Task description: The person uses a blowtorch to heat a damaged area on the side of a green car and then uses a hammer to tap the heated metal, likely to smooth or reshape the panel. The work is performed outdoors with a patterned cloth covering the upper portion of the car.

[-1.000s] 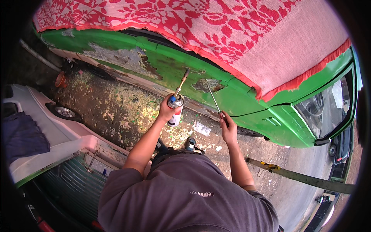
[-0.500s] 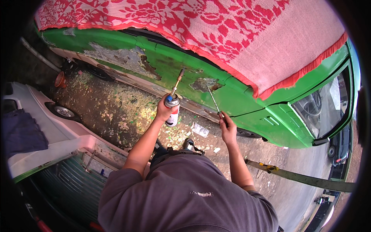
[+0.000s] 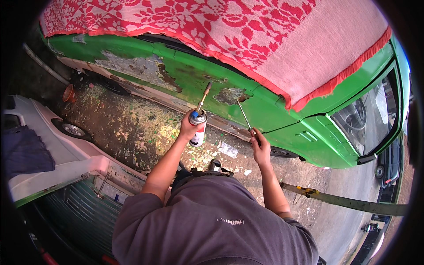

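My left hand [image 3: 189, 126] grips a spray-style gas canister [image 3: 197, 138] fitted with a blue-knobbed brass torch nozzle [image 3: 204, 95], angled up toward the green van's side [image 3: 287, 128]. Any flame cannot be made out. In my right hand [image 3: 260, 148] is a long, thin metal tool [image 3: 244, 114], perhaps a screwdriver or scraper, its tip at a rusty patch of flaked paint [image 3: 232, 96]. A larger peeled patch [image 3: 137, 66] lies farther left on the same panel. A red-and-pink floral blanket [image 3: 282, 53] drapes over the upper part of the van.
A pale car body [image 3: 66, 159] with dark cloth [image 3: 24, 152] stands at the lower left. A post or beam [image 3: 353, 202] is at the right. Paint flakes and a paper scrap [image 3: 229, 149] litter the ground [image 3: 132, 123]. An orange pot [image 3: 69, 93] sits far left.
Very little differs. The torch and canister sit slightly lower in the picture, and the van and blanket have shifted a little. Both hands keep their grips.
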The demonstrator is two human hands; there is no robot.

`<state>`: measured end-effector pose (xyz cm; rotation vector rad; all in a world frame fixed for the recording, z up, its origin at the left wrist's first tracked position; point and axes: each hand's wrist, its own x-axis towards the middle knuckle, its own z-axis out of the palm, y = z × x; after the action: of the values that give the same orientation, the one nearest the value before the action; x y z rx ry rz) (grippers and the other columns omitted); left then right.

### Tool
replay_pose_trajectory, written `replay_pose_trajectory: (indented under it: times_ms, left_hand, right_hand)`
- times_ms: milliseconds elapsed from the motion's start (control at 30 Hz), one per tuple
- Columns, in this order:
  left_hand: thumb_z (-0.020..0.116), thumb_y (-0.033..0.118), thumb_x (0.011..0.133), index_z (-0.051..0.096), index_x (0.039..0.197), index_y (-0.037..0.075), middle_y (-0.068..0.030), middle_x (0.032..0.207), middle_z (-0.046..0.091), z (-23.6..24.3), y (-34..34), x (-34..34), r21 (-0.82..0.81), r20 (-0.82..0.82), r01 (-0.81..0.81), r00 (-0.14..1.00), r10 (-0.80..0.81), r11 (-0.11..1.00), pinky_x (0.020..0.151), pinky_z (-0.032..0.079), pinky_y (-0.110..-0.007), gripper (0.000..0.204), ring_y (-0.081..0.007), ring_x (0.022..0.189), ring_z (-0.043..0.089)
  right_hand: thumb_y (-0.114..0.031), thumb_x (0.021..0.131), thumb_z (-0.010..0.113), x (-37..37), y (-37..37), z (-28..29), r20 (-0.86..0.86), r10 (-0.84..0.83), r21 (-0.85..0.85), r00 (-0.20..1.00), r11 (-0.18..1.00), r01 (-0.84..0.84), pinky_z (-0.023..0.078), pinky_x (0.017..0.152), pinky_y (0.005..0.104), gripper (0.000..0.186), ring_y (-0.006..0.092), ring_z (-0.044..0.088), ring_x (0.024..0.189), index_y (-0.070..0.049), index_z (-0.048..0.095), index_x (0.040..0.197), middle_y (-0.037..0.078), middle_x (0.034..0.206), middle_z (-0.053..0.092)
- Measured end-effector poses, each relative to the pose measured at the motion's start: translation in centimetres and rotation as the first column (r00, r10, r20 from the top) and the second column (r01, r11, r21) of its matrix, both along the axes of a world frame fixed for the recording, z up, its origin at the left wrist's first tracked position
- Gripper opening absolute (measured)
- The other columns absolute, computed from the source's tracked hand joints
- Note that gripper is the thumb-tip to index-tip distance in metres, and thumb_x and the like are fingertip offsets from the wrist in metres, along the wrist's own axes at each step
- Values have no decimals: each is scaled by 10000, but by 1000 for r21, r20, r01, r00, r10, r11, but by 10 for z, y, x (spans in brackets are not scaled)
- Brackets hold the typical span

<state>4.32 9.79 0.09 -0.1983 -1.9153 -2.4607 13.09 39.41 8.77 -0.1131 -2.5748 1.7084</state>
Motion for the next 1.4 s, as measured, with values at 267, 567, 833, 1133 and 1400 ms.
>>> replay_pose_trajectory:
  times_ms: [267,567,833,1133,1400]
  left_hand:
    - [765,155,699,516,1152,22,-19,996,601,0,9,-1,-38,-19,12,1000,-13,999,840,470,-282,534,-106,905,576]
    - [791,146,677,513,1166,11,-30,1016,611,1,11,-1,-20,-9,29,1000,-29,999,854,476,-281,578,-110,922,584]
    - [798,177,679,516,1158,10,-25,1010,609,4,11,-1,-18,-9,33,999,-33,999,846,477,-283,580,-109,914,583]
    - [808,196,666,517,1163,1,-36,1005,612,5,19,-3,-1,-18,65,998,-65,998,842,480,-284,608,-113,913,586]
    - [806,189,669,511,1173,0,-39,1012,614,9,27,-6,-31,-23,87,996,-87,996,844,485,-285,614,-116,923,593]
  right_hand:
    - [-41,930,519,2,8,-4,-10,-12,3,1000,1000,12,447,939,297,365,221,588,1145,45,498,1284,195,1187,625]
    - [-40,933,514,2,7,-1,-14,-9,-4,1000,1000,9,445,945,298,362,223,587,1146,46,494,1284,193,1178,628]
    - [-27,929,514,1,9,-3,5,-10,-15,1000,1000,10,441,947,294,367,218,582,1152,48,493,1287,192,1185,624]
    - [-32,930,515,0,10,-2,8,-16,-32,1000,999,16,438,953,296,367,217,582,1150,51,493,1288,192,1187,624]
    - [-26,926,518,3,16,-3,-3,-26,-19,1000,999,26,440,949,298,372,216,585,1146,49,492,1290,187,1185,626]
